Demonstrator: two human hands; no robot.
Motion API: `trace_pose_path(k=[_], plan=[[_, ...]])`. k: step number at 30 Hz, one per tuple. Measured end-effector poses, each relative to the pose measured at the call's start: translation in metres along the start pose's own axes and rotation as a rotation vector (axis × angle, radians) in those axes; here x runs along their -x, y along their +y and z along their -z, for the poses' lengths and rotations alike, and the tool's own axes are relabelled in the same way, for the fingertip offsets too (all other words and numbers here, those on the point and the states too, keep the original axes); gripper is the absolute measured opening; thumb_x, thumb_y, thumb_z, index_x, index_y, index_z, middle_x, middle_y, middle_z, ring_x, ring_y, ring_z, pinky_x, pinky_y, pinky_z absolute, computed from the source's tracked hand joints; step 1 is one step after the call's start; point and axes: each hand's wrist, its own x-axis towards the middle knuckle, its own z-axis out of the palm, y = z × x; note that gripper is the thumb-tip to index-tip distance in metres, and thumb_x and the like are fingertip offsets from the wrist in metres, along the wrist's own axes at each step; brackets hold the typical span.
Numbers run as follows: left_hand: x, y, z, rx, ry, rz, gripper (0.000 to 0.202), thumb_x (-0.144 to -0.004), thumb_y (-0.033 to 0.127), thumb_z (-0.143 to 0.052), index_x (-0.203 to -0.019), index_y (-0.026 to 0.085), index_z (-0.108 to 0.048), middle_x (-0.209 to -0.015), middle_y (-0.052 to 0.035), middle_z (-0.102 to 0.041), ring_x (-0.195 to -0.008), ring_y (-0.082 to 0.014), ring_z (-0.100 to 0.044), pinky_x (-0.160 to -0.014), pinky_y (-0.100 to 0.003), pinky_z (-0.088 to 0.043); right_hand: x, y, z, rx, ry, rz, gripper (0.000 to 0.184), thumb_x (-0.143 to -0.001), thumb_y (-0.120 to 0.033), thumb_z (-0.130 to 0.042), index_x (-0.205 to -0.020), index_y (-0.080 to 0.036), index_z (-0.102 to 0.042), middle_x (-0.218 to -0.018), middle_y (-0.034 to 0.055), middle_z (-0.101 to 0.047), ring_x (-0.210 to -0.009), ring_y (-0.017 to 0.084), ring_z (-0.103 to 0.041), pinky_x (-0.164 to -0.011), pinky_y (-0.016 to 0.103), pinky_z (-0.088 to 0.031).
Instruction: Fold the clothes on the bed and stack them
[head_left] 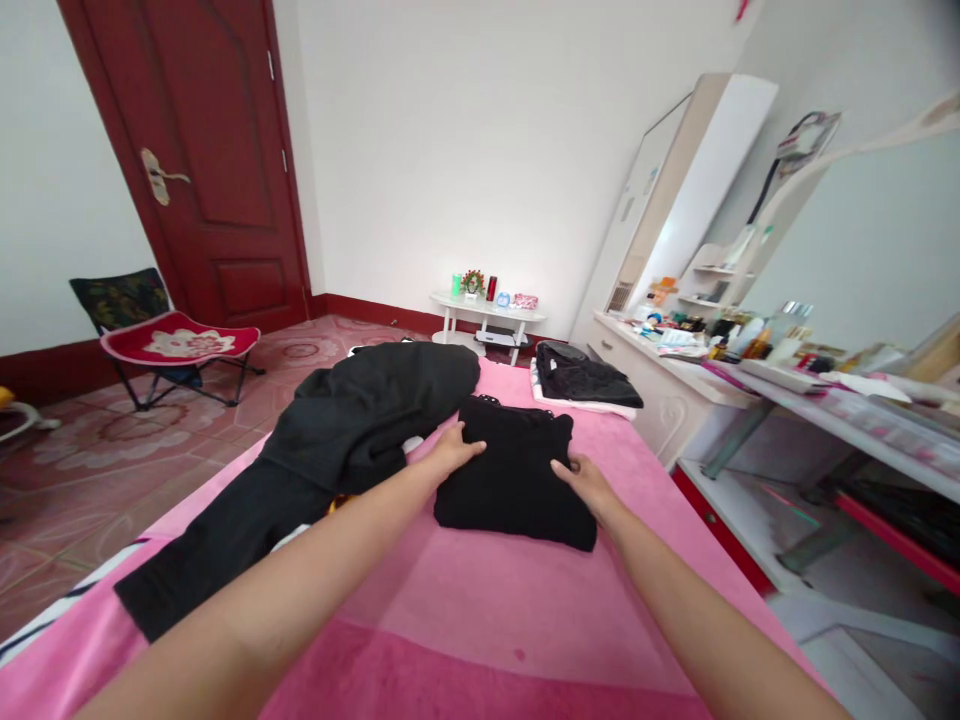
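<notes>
"What takes up the most room?"

"The pink cover (495, 610); on its left side sprawls a loose heap of dark clothing (367, 420), one long dark piece trailing toward the near left edge."

"And the smaller things?"

"The folded black garment (510, 485) lies flat on the cover, between the two hands, just beside the heap; farther off to the right sits a folded stack (585, 375), black cloth over white."

"The hands?"

"Left hand (451, 450) and right hand (589, 485) are partly closed on the garment's opposite sides, thumbs on top; how firmly they pinch, I cannot tell."
</notes>
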Motion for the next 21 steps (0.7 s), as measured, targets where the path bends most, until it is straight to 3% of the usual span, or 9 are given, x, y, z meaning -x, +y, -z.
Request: trace_pose_path(k=[4, 8, 11, 13, 18, 21], plan=[[0.006, -0.021, -0.006, -0.133, 0.055, -0.055, 0.059, -0.069, 0.022, -0.072, -0.124, 0.014, -0.052, -0.129, -0.0134, -0.052, -0.124, -0.0284, -0.044, -0.107, -0.037, -0.031, -0.008, 0.024, -0.004, 0.071, 0.118, 0.046, 0.023, -0.071, -0.037, -0.063, -0.082, -0.017, -0.06, -0.082, 0.0089, -0.069, -0.083, 0.025, -0.065, -0.075, 0.036, -0.051], [-0.003, -0.012, 0.001, -0.363, 0.169, -0.23, 0.047, -0.072, 0.023, -0.069, -0.118, 0.02, -0.058, -0.126, -0.0087, -0.051, -0.118, -0.027, -0.047, -0.104, -0.038, -0.035, -0.025, 0.01, -0.002, 0.139, 0.239, 0.139, 0.038, -0.07, -0.04, -0.063, -0.099, -0.016, -0.059, -0.1, 0.0105, -0.066, -0.089, 0.023, -0.062, -0.081, 0.035, -0.047], [-0.014, 0.001, -0.002, -0.471, 0.106, -0.42, 0.025, -0.077, 0.02, -0.063, -0.102, 0.022, -0.066, -0.116, -0.0045, -0.057, -0.11, -0.0218, -0.052, -0.1, -0.031, -0.039, -0.028, -0.008, -0.01, 0.23, 0.274, 0.277, 0.03, -0.073, -0.036, -0.058, -0.097, -0.018, -0.061, -0.099, 0.0064, -0.065, -0.082, 0.019, -0.061, -0.074, 0.03, -0.046], [-0.023, 0.009, -0.01, -0.477, 0.025, -0.48, 0.025, -0.079, 0.018, -0.06, -0.104, 0.022, -0.066, -0.114, -0.0033, -0.059, -0.107, -0.0192, -0.055, -0.098, -0.028, -0.041, -0.022, -0.015, -0.022, 0.306, 0.231, 0.342, 0.02, -0.076, -0.035, -0.054, -0.087, -0.021, -0.063, -0.089, 0.0024, -0.066, -0.074, 0.016, -0.06, -0.068, 0.027, -0.044], [-0.053, 0.017, -0.031, -0.552, -0.093, -0.401, 0.04, -0.081, 0.021, -0.06, -0.121, 0.025, -0.057, -0.125, -0.0039, -0.056, -0.111, -0.0201, -0.054, -0.098, -0.029, -0.04, 0.002, -0.008, -0.047, 0.492, 0.208, 0.34, 0.018, -0.082, -0.034, -0.046, -0.08, -0.024, -0.061, -0.081, -0.0005, -0.065, -0.069, 0.015, -0.059, -0.058, 0.025, -0.037], [-0.069, 0.016, -0.041, -0.563, -0.1, -0.35, 0.043, -0.076, 0.028, -0.067, -0.118, 0.025, -0.058, -0.117, -0.006, -0.06, -0.107, -0.0234, -0.056, -0.094, -0.033, -0.043, 0.002, -0.005, -0.045, 0.474, 0.238, 0.296, 0.025, -0.084, -0.033, -0.046, -0.104, -0.023, -0.057, -0.083, 0.0012, -0.068, -0.076, 0.017, -0.063, -0.062, 0.026, -0.039]])
